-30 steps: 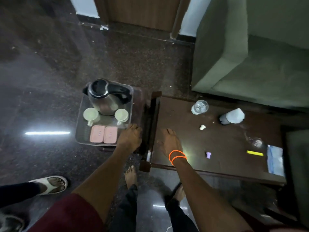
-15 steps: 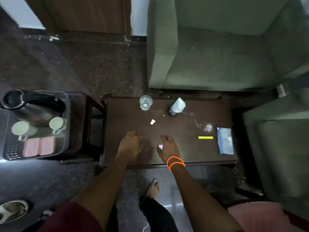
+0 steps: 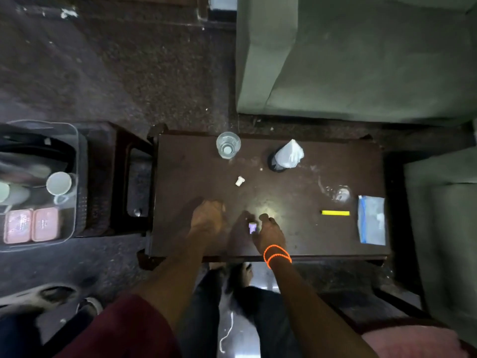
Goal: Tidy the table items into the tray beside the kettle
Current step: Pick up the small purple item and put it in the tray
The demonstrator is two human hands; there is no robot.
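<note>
Step in hand looks like picking up the purple cap (image 3: pixel 252 227) near the table's (image 3: pixel 296 244) front edge. To do it well: pinch it from both sides with thumb and forefinger, lift straight up, don't flick it off the edge, then carry it left to the tray (image 3: pixel 75 177) where the kettle (image 3: pixel 31 156) sits. Right hand (image 3: pixel 268 233), orange bands on wrist, is curled around the cap with fingers on either side, touching or just short of it; can't tell if the pinch has closed. Left hand (image 3: pixel 206 218) lies palm down on the table just left of it, fingers loose, holding nothing; blurred. Both forearms reach forward over the front edge. Not yet tidied: white cap (image 3: pixel 239 181), glass (image 3: pixel 228 145), wrapped cup (image 3: pixel 286 156), yellow stick (image 3: pixel 335 212), blue packet (image 3: pixel 371 220), all well apart from the tray.
</note>
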